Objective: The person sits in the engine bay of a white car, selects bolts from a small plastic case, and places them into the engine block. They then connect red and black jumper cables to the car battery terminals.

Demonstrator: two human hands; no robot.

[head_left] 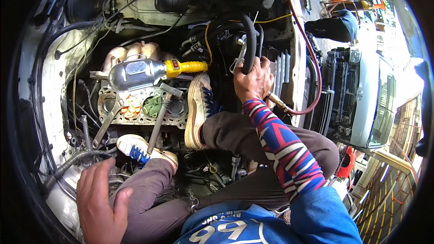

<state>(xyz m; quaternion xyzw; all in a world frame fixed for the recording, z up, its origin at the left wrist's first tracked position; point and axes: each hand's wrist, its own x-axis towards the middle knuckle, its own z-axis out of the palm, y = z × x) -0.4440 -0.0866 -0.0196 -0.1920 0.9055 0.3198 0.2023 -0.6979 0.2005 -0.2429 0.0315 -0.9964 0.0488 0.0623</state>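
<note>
My right hand (254, 80) is closed around the lower end of a thick black rubber hose (249, 40). A shiny metal fitting (242, 49) shows beside its fingers. Under that wrist, a brass coupler (278, 101) joins a red air hose (316, 70); what it connects to is hidden. My left hand (101, 203) hangs at lower left with fingers stretched, holding nothing. Ahead lies a bare engine block (122, 119), its bores partly stuffed with an orange rag (131, 106) and a green rag (152, 106). On it rest an adjustable wrench (107, 124) and a hammer (159, 122).
A yellow-handled work lamp (144, 73) lies across the block beside a rusty manifold (133, 52). My shoes (196, 113) stand in the engine bay, amid cables and hoses (83, 156). Radiator fins (282, 70) border the right side. A pale vehicle (373, 101) stands beyond.
</note>
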